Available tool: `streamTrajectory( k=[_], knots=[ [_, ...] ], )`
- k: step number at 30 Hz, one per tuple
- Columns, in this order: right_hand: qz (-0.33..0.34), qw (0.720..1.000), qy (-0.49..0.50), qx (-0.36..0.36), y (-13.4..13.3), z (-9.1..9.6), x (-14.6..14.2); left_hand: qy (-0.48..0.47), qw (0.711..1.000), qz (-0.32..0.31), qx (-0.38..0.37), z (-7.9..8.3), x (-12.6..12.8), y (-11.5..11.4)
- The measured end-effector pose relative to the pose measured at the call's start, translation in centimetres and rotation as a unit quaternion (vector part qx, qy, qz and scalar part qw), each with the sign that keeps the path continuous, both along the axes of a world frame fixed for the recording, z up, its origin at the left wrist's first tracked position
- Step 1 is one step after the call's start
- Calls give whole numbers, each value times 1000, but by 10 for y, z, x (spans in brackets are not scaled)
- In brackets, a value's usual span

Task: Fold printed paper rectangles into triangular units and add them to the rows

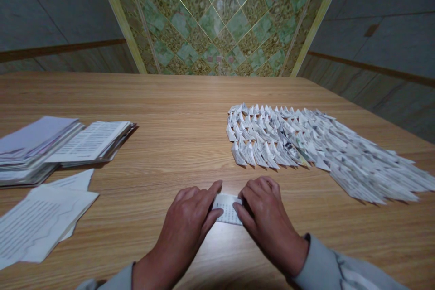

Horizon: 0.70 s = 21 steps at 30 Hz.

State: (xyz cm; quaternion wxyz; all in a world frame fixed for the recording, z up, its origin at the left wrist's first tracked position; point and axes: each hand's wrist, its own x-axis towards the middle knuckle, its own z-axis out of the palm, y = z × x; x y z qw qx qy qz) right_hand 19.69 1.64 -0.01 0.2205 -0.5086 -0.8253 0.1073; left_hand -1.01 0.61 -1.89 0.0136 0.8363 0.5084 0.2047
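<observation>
A small folded piece of printed paper (227,209) is in front of me, low over the wooden table. My left hand (190,217) grips its left end, the thumb on the near face and the index finger stretched along the far side. At the right end, my right hand (267,215) is closed on the same paper with its thumb on the face and the other fingers curled behind. Parts of both ends are hidden by my fingers. Beyond my right hand stand rows of folded paper boats (268,154), packed close together.
The rows of folded paper run on to the table's right edge. Stacks of paper sheets (91,140) and a pale pile (37,133) lie at the left. Loose printed sheets (44,217) lie nearer. Behind the wooden table (176,118) is a tiled wall (217,18).
</observation>
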Motion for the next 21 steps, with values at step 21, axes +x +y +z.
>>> streamTrajectory(
  k=[21],
  knots=[
    [-2,999,-29,24,10,1,-3,39,989,-135,38,10,5,-21]
  ],
)
